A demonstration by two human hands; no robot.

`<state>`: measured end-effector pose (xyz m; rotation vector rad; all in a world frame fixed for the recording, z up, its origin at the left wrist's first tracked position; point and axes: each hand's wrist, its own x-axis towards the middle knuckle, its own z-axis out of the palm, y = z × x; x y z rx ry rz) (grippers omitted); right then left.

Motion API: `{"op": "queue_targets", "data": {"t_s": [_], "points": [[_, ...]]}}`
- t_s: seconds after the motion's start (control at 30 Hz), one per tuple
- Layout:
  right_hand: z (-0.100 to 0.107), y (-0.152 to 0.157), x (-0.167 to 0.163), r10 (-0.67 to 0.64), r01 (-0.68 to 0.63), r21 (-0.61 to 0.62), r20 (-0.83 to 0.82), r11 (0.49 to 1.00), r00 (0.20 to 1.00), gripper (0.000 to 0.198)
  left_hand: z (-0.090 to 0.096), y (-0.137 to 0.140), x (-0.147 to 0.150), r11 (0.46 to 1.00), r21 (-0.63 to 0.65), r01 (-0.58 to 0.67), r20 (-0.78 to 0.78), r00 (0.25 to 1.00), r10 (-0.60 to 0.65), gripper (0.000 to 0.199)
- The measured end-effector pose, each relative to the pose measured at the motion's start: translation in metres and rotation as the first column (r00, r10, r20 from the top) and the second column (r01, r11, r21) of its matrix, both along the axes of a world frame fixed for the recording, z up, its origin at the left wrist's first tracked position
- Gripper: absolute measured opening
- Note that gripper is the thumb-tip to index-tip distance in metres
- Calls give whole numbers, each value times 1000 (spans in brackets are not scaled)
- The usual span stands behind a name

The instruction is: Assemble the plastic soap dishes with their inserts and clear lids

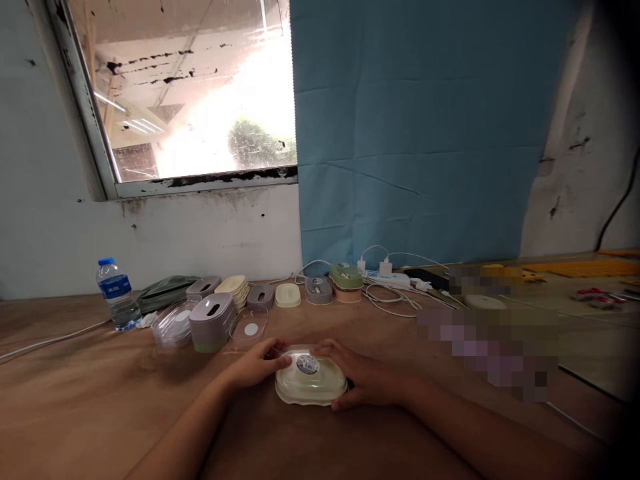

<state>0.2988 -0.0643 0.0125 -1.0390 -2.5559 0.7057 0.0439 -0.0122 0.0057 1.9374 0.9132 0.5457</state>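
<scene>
A cream plastic box (311,385) with a clear domed lid and a round printed sticker (307,364) lies on the brown table in front of me. My left hand (261,364) holds its left end, thumb on the lid's edge and fingers curled at the far corner. Around the right end wraps my right hand (367,377), its thumb low on the near side and its fingers over the far side of the lid. Whatever is inside the box cannot be made out.
Stacked lilac containers (214,319), clear lids (250,327) and cream trays (232,290) stand at the back left, near a water bottle (117,293) and a green pouch (167,292). Behind are a green-lidded box (346,277), a grey box (319,291) and a power strip (393,278) with cables.
</scene>
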Motion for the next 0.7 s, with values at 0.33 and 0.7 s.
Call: {"op": "queue_targets", "data": {"t_s": [0.33,0.7], "points": [[-4,2,1,-6,7,42,-28,999,1000,80,-9,4,-11,979,18,201,4,979,-202,90],[-5,3,2,-7,8,28,-33,1000,999,83,-6,3,-10,979,40,200,3,980,-200,89]]}}
